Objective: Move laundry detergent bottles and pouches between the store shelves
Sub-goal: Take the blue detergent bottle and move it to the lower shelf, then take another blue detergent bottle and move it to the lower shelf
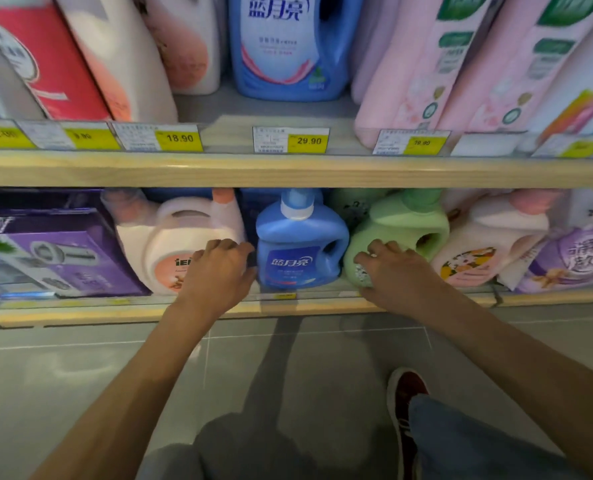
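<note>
Left hand (219, 270) and right hand (390, 271) closely flank the upright blue bottle (300, 244).

Left hand (219, 268) touches the blue bottle (300, 244); right hand (388, 271) rests on the green bottle (402, 223).

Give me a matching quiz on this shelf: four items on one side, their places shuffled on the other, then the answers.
1 small blue bottle
2 green bottle
3 purple box
4 large blue bottle

A upper shelf
B lower shelf, far left
C touched by the right hand
D between the left hand and the right hand

Pairs: 1-D, 2-C, 3-B, 4-A
</note>
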Demonstrator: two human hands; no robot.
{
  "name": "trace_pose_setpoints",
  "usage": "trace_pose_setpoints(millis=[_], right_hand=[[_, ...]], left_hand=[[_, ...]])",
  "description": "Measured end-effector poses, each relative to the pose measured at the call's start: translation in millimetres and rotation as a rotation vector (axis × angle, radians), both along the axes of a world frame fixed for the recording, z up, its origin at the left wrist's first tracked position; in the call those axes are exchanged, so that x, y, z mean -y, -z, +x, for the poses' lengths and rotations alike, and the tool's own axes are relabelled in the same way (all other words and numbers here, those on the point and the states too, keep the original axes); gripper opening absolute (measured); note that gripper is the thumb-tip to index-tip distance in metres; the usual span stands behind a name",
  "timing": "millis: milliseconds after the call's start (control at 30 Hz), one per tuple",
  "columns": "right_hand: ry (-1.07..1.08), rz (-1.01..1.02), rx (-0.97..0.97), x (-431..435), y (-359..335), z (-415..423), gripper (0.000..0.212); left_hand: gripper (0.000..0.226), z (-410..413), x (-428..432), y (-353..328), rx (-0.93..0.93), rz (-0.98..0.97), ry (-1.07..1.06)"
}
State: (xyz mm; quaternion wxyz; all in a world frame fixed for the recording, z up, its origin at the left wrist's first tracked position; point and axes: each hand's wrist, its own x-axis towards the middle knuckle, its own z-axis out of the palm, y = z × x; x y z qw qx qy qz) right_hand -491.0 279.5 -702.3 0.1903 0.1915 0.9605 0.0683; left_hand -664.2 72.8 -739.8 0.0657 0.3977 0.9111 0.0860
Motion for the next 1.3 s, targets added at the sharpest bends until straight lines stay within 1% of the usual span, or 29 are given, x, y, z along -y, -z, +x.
trace_pose_setpoints(millis=[133, 267, 367, 433, 533, 600, 633, 700, 767, 900, 1000, 1100, 1167, 1300], right_hand=[[-0.028, -0.013, 0.045, 12, -39, 0, 0.055], [-0.065, 0.01, 0.106, 23, -85, -2, 0.054], [-0.122, 0.091, 0.161, 31, -127, -1, 0.054], [-0.13, 0.14, 0.14, 31, -156, 1, 0.052], [-0.156, 0.106, 0.069, 33, -208, -4, 0.047], [-0.18, 0.053, 0.061, 38, -248, -7, 0.046], [-0.192, 0.029, 0.044, 38, -264, -6, 0.047], [-0.151, -0.023, 0.047, 41, -299, -5, 0.05], [-0.14, -0.037, 0.033, 44, -335, -4, 0.053], [-0.107, -0.033, 0.035, 53, -411, 2, 0.056], [-0.078, -0.033, -0.023, 63, -466, 13, 0.056], [-0.049, -0.046, -0.066, 76, -521, 25, 0.057], [-0.029, -0.064, -0.107, 82, -559, 33, 0.058], [0.01, -0.052, -0.145, 85, -637, 44, 0.053]], left_hand=[[0.041, 10, 8, -39, 0.046, -0.107, -0.018], [0.046, 21, 13, -91, 0.04, -0.251, 0.006], [0.047, 23, 16, -136, 0.074, -0.302, 0.0], [0.046, 23, 20, -169, 0.062, -0.308, -0.037], [0.047, 24, 28, -222, 0.034, -0.303, -0.071], [0.047, 26, 31, -259, 0.003, -0.322, -0.061], [0.046, 28, 32, -279, -0.019, -0.335, -0.047], [0.045, 33, 34, -319, -0.06, -0.36, -0.018], [0.044, 39, 36, -359, -0.072, -0.372, -0.002], [0.044, 51, 42, -440, -0.082, -0.318, -0.008], [0.041, 60, 51, -499, -0.146, -0.291, 0.007], [0.044, 66, 65, -553, -0.219, -0.249, 0.031], [0.047, 67, 75, -587, -0.21, -0.194, 0.012], [0.04, 65, 80, -649, -0.18, -0.099, 0.0]])
